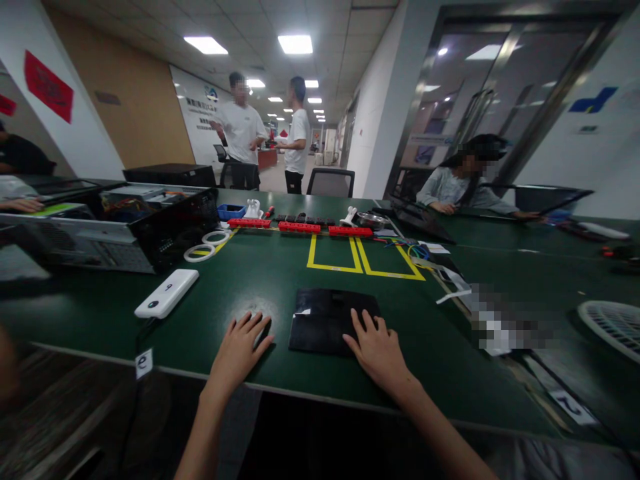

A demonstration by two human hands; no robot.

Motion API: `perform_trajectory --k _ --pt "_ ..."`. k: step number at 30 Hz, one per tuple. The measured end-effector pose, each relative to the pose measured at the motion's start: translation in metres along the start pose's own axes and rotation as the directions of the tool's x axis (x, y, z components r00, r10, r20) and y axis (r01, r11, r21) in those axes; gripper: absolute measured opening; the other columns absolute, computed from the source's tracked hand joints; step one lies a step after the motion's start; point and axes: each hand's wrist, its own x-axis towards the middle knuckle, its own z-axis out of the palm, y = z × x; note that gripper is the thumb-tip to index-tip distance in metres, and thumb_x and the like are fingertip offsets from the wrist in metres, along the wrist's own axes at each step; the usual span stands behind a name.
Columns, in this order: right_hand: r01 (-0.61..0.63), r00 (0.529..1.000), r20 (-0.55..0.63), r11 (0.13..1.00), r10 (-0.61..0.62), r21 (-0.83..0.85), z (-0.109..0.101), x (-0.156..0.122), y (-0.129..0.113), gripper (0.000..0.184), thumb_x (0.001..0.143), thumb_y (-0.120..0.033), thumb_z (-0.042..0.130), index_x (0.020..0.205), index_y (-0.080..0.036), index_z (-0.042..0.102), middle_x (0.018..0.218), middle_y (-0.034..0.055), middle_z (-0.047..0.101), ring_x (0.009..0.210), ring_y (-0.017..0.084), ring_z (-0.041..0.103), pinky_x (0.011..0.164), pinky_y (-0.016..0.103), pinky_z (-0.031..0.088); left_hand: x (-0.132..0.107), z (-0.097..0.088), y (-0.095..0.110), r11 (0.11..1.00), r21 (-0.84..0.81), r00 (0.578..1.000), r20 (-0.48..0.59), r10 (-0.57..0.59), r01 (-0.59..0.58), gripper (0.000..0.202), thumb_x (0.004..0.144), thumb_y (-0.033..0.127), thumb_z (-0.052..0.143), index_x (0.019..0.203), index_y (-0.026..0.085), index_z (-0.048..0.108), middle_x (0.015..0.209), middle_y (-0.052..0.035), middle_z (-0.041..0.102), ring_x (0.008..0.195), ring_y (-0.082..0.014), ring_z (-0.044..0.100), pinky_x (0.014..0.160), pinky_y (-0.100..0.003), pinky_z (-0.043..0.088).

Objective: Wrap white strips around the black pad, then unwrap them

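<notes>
My left hand [241, 349] lies flat on the green table [280, 273], fingers spread, holding nothing, just left of a flat black bag [320, 319]. My right hand [376, 349] rests open on the bag's right part, fingers stretched out over it. The bag lies near the table's front edge, with a small white glint at its upper left. A white oblong device [167, 293] with a cable lies to the left of my left hand.
An open computer case [107, 227] stands at the left with tape rolls [207, 245] beside it. Yellow taped rectangles [363, 257], red strips [300, 227] and small parts lie farther back. A person sits at the right; two people stand behind. A white fan [610, 327] is at the right.
</notes>
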Motion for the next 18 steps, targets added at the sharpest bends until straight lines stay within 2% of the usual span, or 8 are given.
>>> perform_trajectory --k 4,8,10,12,15,16,18 --pt "-0.017 0.999 0.032 0.999 0.016 0.038 -0.006 0.0 -0.01 0.061 0.091 -0.054 0.023 0.14 -0.021 0.036 0.137 0.0183 0.043 0.118 0.039 0.042 0.081 0.054 0.04 -0.001 -0.003 0.002 1.0 -0.007 1.0 -0.001 0.015 -0.015 0.045 0.086 0.047 0.051 0.126 0.027 0.054 0.134 -0.0064 0.053 0.128 -0.0306 0.04 0.104 -0.054 0.027" --pt "0.025 0.999 0.023 0.995 -0.027 0.098 -0.011 0.003 0.008 0.056 0.092 -0.051 0.023 0.139 -0.023 0.038 0.135 0.0146 0.046 0.115 0.032 0.046 0.083 0.048 0.042 -0.001 -0.002 0.002 0.999 -0.018 1.0 0.004 0.026 -0.026 0.046 0.084 0.05 0.052 0.125 0.027 0.055 0.134 -0.0066 0.053 0.129 -0.0313 0.039 0.104 -0.055 0.027" --pt "-0.013 0.999 -0.031 0.995 0.016 0.102 -0.017 0.006 0.031 0.054 0.093 -0.048 0.024 0.136 -0.022 0.041 0.13 0.0143 0.05 0.107 0.028 0.051 0.081 0.043 0.043 -0.002 -0.002 0.001 0.999 -0.014 0.999 0.012 0.03 -0.029 0.047 0.084 0.05 0.052 0.125 0.027 0.055 0.134 -0.0068 0.053 0.129 -0.032 0.039 0.104 -0.055 0.027" --pt "-0.136 0.982 -0.12 0.989 0.142 0.059 -0.024 0.009 0.064 0.051 0.092 -0.045 0.028 0.131 -0.017 0.047 0.123 0.0163 0.053 0.1 0.028 0.053 0.077 0.04 0.044 -0.002 -0.002 0.001 0.999 -0.001 0.999 0.022 0.033 -0.033 0.048 0.084 0.05 0.052 0.126 0.027 0.054 0.134 -0.0067 0.053 0.129 -0.033 0.038 0.104 -0.057 0.026" --pt "-0.392 0.887 -0.276 0.92 0.371 -0.022 -0.035 0.012 0.119 0.047 0.091 -0.04 0.032 0.122 -0.01 0.051 0.111 0.0206 0.055 0.099 0.032 0.051 0.072 0.041 0.041 -0.001 -0.003 0.004 0.999 0.015 0.999 0.031 0.043 -0.044 0.048 0.084 0.049 0.053 0.127 0.028 0.053 0.134 -0.007 0.053 0.129 -0.0333 0.037 0.104 -0.059 0.023" --pt "-0.464 0.851 -0.308 0.883 0.426 -0.062 -0.037 0.012 0.136 0.046 0.091 -0.039 0.032 0.119 -0.009 0.052 0.109 0.0224 0.054 0.099 0.034 0.05 0.071 0.043 0.04 0.0 -0.004 0.007 0.999 0.012 0.998 0.036 0.05 -0.05 0.049 0.084 0.048 0.053 0.128 0.028 0.051 0.135 -0.0074 0.052 0.129 -0.0329 0.038 0.104 -0.059 0.023" --pt "-0.539 0.816 -0.33 0.831 0.475 -0.139 -0.037 0.011 0.162 0.045 0.091 -0.039 0.033 0.113 -0.006 0.054 0.105 0.0253 0.053 0.098 0.037 0.048 0.069 0.044 0.038 0.001 -0.004 0.015 0.997 -0.008 0.995 0.058 0.078 -0.078 0.051 0.084 0.048 0.054 0.131 0.03 0.048 0.136 -0.0077 0.05 0.129 -0.0315 0.038 0.104 -0.058 0.023"
